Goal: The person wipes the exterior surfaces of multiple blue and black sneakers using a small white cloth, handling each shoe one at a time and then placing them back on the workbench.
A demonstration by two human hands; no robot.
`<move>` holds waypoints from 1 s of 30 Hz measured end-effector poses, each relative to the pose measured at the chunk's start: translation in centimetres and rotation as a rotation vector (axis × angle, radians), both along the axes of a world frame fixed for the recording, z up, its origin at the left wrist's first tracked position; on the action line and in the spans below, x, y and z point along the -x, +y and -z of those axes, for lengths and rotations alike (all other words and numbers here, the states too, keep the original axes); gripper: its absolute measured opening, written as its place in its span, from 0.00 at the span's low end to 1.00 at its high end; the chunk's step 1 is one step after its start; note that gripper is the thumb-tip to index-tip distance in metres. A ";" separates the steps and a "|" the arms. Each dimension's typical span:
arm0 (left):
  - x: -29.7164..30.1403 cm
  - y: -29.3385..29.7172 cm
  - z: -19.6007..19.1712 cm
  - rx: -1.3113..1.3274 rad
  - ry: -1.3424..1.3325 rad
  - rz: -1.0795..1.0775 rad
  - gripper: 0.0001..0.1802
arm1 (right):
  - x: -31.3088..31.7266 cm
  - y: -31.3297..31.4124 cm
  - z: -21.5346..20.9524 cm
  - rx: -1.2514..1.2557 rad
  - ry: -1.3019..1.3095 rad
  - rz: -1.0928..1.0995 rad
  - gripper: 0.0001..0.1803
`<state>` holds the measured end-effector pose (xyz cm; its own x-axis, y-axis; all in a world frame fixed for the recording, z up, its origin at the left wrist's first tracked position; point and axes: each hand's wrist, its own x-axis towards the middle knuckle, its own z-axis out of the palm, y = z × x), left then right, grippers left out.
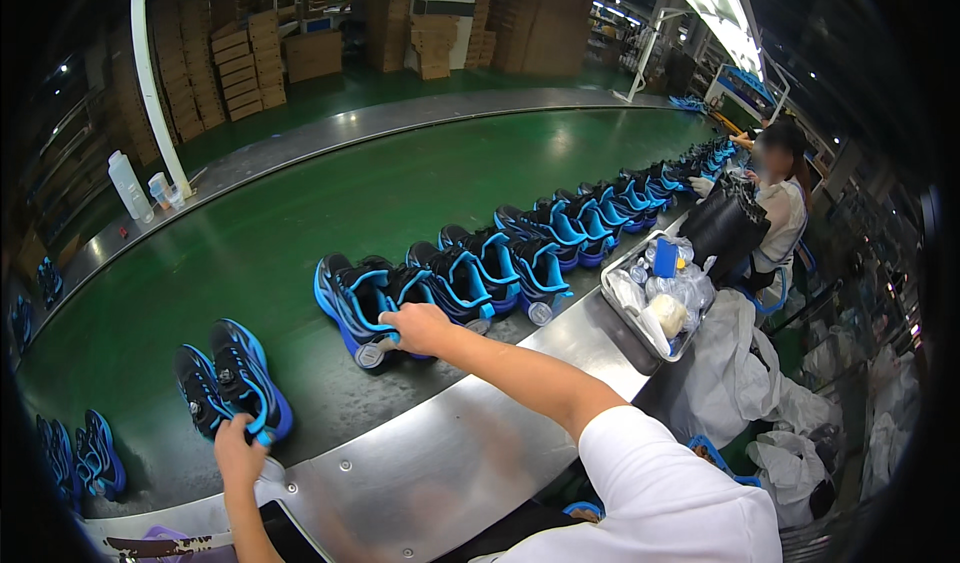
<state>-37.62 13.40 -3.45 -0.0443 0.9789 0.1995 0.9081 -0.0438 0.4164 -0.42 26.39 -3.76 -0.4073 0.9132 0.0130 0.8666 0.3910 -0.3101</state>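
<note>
A pair of black and blue sneakers (pixel 232 378) stands on the green belt at the left, heels toward me. My left hand (pixel 238 450) is closed at the heel of this pair, its fingertips in the collar. Further right, my right hand (pixel 422 329) reaches across to the near end of a long row of matching sneakers (pixel 465 278). Its fingers are closed on the heel of a sneaker (pixel 408 285), beside another sneaker (pixel 350 298). A round, clear-looking piece (pixel 370 354) shows at that neighbour's heel. The fingertips of both hands are partly hidden.
More sneakers (pixel 98 453) stand at the far left. A metal ledge (pixel 430 463) borders the green belt (pixel 270 253) on my side. A tray (pixel 625 318) of plastic-wrapped items sits at the right, near a seated co-worker (pixel 782 198). A bottle (pixel 127 185) stands on the far edge.
</note>
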 end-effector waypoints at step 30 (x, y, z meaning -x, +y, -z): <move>-14.0 -20.4 -0.7 -0.117 -0.329 0.027 0.28 | 0.8 -26.9 -2.8 0.440 0.511 0.029 0.21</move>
<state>-23.65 -7.00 -2.74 -0.0995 0.9519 0.2897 0.7241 -0.1304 0.6772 -1.24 -0.48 -0.95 -0.4240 0.8880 -0.1779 0.5770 0.1134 -0.8088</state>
